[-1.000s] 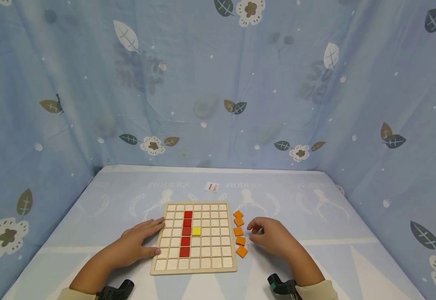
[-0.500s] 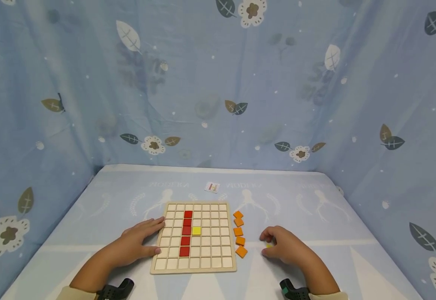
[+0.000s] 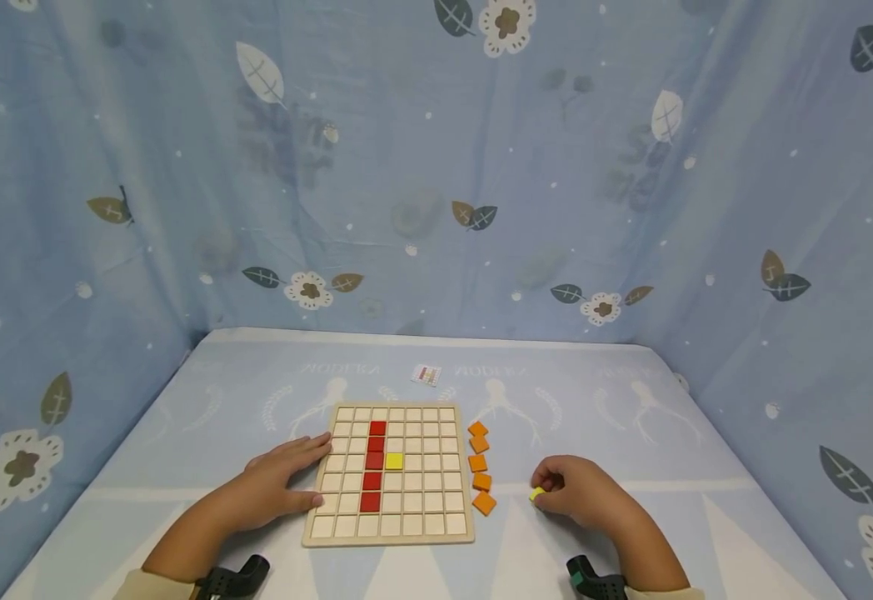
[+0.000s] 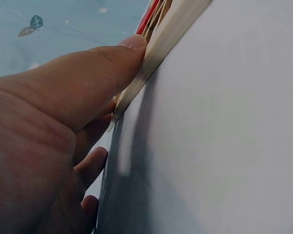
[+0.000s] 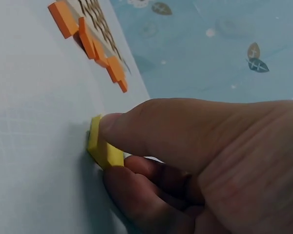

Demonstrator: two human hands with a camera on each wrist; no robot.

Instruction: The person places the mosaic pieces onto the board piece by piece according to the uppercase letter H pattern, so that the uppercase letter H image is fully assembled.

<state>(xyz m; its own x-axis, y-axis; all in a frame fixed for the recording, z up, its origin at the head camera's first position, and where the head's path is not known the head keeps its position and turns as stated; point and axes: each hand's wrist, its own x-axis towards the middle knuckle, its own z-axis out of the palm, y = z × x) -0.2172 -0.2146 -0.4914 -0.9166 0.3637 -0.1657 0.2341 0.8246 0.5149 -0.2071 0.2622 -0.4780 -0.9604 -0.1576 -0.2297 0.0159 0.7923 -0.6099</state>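
Observation:
A wooden grid board [image 3: 387, 540] lies on the table with several red tiles [image 3: 373, 461] in one column and a yellow tile [image 3: 394, 461] beside them. My left hand [image 3: 279, 483] rests at the board's left edge, its fingers extended. In the left wrist view the thumb of that hand [image 4: 88, 83] touches the wooden rim [image 4: 158, 53]. To the right of the board, my right hand [image 3: 582, 493] pinches another yellow tile [image 5: 105, 152] between thumb and fingers, low over the table. The right wrist view shows the tile tilted on its edge; whether it touches the table I cannot tell.
Several orange tiles [image 3: 479, 463] lie in a loose column between the board and my right hand. A small printed card [image 3: 426, 375] lies beyond the board. Blue patterned curtains [image 3: 421, 167] surround the table [image 3: 706, 467] at the back and sides.
My right hand has moved right, away from the orange tiles, and now pinches a yellow tile. The left hand has stayed at the board's edge.

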